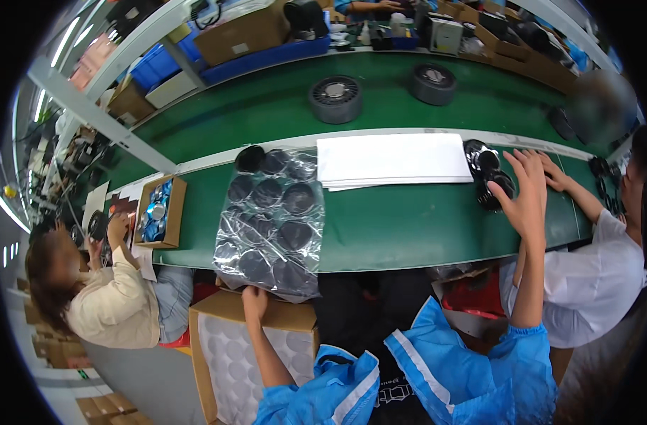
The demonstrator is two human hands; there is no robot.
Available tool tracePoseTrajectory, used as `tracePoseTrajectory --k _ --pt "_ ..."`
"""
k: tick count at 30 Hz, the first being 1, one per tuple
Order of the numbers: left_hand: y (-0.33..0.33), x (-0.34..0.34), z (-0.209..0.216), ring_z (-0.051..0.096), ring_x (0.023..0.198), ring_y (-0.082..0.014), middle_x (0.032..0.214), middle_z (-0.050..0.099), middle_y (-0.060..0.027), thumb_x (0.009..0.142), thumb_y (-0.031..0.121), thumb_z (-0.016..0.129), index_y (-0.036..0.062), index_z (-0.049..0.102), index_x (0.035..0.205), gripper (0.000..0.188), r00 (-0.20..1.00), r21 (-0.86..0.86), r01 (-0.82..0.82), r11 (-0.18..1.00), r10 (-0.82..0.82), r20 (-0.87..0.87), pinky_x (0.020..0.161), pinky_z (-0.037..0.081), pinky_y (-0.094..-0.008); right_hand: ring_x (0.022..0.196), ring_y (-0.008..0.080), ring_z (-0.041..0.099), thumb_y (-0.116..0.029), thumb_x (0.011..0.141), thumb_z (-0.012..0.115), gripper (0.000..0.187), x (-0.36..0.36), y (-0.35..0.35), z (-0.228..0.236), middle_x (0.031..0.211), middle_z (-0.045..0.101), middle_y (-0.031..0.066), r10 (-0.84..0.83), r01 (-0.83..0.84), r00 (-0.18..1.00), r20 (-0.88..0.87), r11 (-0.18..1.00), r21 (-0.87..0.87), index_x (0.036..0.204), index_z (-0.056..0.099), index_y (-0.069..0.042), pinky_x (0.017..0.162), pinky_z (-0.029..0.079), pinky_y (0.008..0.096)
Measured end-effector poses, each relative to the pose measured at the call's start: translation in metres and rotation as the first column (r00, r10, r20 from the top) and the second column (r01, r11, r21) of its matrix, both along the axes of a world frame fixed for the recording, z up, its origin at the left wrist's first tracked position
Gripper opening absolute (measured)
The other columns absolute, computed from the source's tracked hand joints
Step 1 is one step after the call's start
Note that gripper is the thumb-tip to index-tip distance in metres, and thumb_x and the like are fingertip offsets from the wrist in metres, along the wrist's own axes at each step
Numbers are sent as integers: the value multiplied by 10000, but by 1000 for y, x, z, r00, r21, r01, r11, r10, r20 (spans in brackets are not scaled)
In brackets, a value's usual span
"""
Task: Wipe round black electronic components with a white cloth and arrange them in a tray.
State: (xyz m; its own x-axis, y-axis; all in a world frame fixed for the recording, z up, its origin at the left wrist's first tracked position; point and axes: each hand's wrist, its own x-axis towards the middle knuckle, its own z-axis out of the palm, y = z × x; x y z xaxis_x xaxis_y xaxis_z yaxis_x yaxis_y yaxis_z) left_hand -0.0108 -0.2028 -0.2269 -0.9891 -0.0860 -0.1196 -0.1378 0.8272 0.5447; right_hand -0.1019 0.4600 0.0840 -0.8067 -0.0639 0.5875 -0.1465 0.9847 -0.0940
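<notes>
A clear plastic bag (268, 230) holding several black round caps lies on the green bench and overhangs its near edge. My left hand (254, 304) is at the bag's lower edge, its fingers closed there; the fingertips are partly hidden. At the right, my right hand (527, 198) reaches over the bench with fingers spread and thumb apart. Its thumb is beside a small group of glossy black round parts (484, 161), and I cannot tell whether it touches them. Below my left hand stands an open cardboard box (305, 316) with a white dimpled liner.
A white sheet stack (394, 159) lies on the bench between the bag and the black parts. Two grey-black wheel-shaped units (335, 99) stand on the green belt beyond. A carton of blue-wrapped parts (173, 212) is at left. People sit at both sides, a co-worker's hand near my right hand.
</notes>
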Motion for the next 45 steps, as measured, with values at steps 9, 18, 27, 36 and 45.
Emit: tracePoseTrajectory --k 9,18,27,36,45 --pt "91 -14 220 673 1143 -256 1325 717 -160 1020 150 756 22 735 1273 284 607 153 -285 946 302 -735 980 531 -387 1212 364 678 -186 944 818 261 -91 -254 8 1230 726 156 809 -673 583 79 535 -510 1151 765 -37 1026 556 436" --pt "150 -49 211 464 1528 -435 1626 558 -153 971 399 791 151 747 1388 487 924 -194 -110 975 28 -382 1249 276 -694 1218 362 654 -295 880 859 375 -271 -443 -99 1257 730 120 794 -760 565 222 606 -235 1177 780 -80 1008 571 463" --pt "158 -52 222 508 1489 -414 1568 605 -143 917 421 830 153 778 1317 485 922 -212 -111 971 22 -385 1216 333 -649 756 236 753 -350 1029 721 343 -378 -394 -58 855 805 121 648 -562 757 -82 582 -587 970 797 -21 687 596 411" --pt "134 -48 249 620 1296 -389 1385 694 -138 854 430 890 137 799 1193 457 940 -154 -94 984 36 -339 1125 427 -583 753 157 724 -307 1089 692 308 -106 -233 -50 934 745 50 723 50 668 173 188 -981 1099 712 0 665 650 322" --pt "71 -185 253 665 1245 -410 1323 718 -192 877 450 887 56 775 1229 540 860 -170 -106 980 5 -510 1070 522 -486 906 237 707 -261 946 839 424 20 -182 -65 1086 720 110 271 -10 836 477 876 -482 1241 684 1 693 556 365"
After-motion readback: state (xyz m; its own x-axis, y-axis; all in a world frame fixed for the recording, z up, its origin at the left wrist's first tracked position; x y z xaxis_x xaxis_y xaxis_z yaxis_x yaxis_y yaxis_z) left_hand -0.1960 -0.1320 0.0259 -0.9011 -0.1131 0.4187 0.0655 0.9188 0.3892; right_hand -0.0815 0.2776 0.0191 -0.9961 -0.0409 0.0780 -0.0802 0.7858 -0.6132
